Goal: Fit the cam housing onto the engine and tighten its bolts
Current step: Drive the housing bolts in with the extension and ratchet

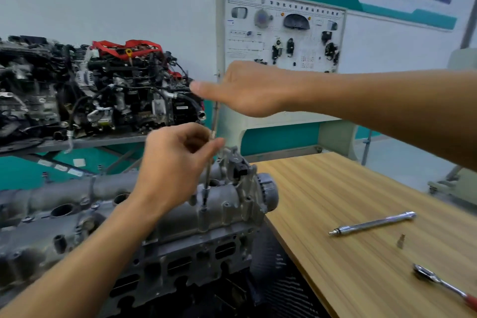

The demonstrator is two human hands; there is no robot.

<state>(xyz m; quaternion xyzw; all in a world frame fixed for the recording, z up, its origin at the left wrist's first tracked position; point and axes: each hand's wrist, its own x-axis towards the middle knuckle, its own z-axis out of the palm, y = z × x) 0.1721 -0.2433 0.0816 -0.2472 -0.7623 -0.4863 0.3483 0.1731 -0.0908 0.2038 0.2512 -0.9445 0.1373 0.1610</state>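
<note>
Head view: left hand [175, 162] pinches thin driver [207, 178], upright on bolt [204, 208], likely finger-spinning before torque. Housing [178, 217] seated on engine [180, 263]. Right hand [247, 90] raised, fingers hidden, grip unclear. Ratchet [423, 275] waits on bench [335, 188].

The wooden table [361, 183] has lots of bare room at its far end. Nearer, a long silver bar [374, 222], a tiny bit [400, 240] and a ratchet [444, 286] lie apart, with gaps between them. On the cam housing [180, 224] a thin rod [207, 183] stands up, pinched by the left hand [175, 165]. The right hand [247, 90] and its arm cross above. Behind, another engine [103, 85] on a shelf blocks the way.
</note>
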